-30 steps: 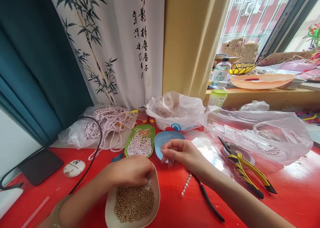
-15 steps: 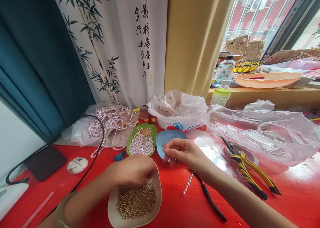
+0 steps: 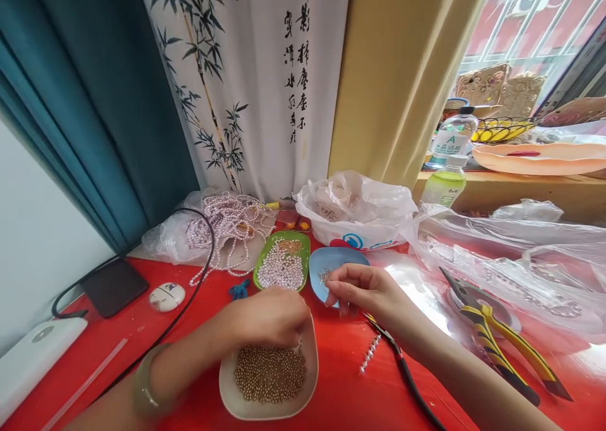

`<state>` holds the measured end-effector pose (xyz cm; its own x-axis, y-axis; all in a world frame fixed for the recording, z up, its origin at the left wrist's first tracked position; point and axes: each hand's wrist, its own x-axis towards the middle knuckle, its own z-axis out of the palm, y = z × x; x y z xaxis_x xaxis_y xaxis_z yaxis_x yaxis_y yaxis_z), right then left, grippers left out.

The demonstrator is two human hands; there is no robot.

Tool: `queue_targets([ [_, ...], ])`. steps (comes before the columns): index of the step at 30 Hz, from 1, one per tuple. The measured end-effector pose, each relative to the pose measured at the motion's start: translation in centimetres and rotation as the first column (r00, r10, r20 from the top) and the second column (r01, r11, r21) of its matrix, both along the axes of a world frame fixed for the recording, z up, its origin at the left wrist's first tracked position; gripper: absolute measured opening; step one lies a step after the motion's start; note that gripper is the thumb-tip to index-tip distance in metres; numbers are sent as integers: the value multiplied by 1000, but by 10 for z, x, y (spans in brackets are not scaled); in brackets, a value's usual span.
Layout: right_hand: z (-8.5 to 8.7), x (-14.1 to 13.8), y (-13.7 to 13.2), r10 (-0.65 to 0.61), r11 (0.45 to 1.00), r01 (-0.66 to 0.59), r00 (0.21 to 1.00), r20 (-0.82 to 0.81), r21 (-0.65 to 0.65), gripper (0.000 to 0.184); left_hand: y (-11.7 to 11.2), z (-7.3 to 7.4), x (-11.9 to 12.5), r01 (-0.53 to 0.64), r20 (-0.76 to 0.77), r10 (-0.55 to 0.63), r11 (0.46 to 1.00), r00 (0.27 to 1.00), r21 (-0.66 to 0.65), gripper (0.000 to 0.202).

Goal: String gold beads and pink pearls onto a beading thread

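Note:
My left hand [image 3: 272, 317], a bangle on its wrist, hangs over the back of a whitish tray [image 3: 227, 390] filled with small gold beads [image 3: 269, 374]. Its fingers curl downward, and their tips are hidden behind the hand. At the front edge of a blue dish [image 3: 348, 254], my right hand [image 3: 357, 289] is closed with thumb and forefinger together; whatever lies in that pinch is too small to make out. Small metallic bits [image 3: 324, 274] lie in the dish. Below my right hand, a short strand of silvery beads [image 3: 370, 354] rests on the red table beside black-handled pliers [image 3: 402, 361].
Behind the tray stands a green dish [image 3: 283, 262] of pearly and gold beads. Pink bead strings [image 3: 227, 223] are heaped at back left, near a black cable [image 3: 208, 260]. Plastic bags [image 3: 360, 213] line the back; yellow-and-black pliers [image 3: 497, 336] lie at right.
The view has turned left, so everything sits further right in the picture. Both hands keep nearly the same places over the tray and by the blue dish.

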<state>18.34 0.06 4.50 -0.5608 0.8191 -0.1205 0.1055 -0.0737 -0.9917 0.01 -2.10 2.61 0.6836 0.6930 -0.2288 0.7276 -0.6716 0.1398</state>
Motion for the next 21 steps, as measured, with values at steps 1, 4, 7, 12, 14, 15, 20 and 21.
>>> queue_targets([
  [1, 0, 0, 1, -3, 1000, 3, 1000, 2, -1, 26, 1, 2, -1, -7, 11, 7, 1000, 1000, -7, 11],
  [4, -1, -1, 1, -10, 1000, 10, 1000, 12, 5, 27, 5, 12, -6, -49, 145, 61, 995, 988, -86, 12],
  [7, 1, -3, -2, -2, 1000, 2, 999, 32, -5, 26, 11, 20, -11, -112, 416, 222, 955, 882, -273, 14],
  [12, 5, -7, -10, -12, 1000, 11, 999, 45, 10, 21, 20, 18, -10, -110, 665, 560, 799, 494, -591, 6],
  [14, 5, -8, -12, -22, 1000, 22, 998, 54, 10, 20, 21, 15, -7, -67, 673, 671, 722, 312, -689, 10],
  [15, 4, -9, -13, -29, 999, 29, 998, 51, 14, 19, 21, 14, -5, -43, 660, 714, 686, 236, -727, 12],
  [20, 4, -10, -15, -22, 997, 25, 999, -31, 77, 17, 21, 9, 1, 117, 588, 806, 579, 70, -807, 15],
  [21, 4, -10, -16, -20, 997, 24, 999, -46, 79, 17, 20, 9, 1, 152, 583, 811, 569, 59, -808, 16],
])
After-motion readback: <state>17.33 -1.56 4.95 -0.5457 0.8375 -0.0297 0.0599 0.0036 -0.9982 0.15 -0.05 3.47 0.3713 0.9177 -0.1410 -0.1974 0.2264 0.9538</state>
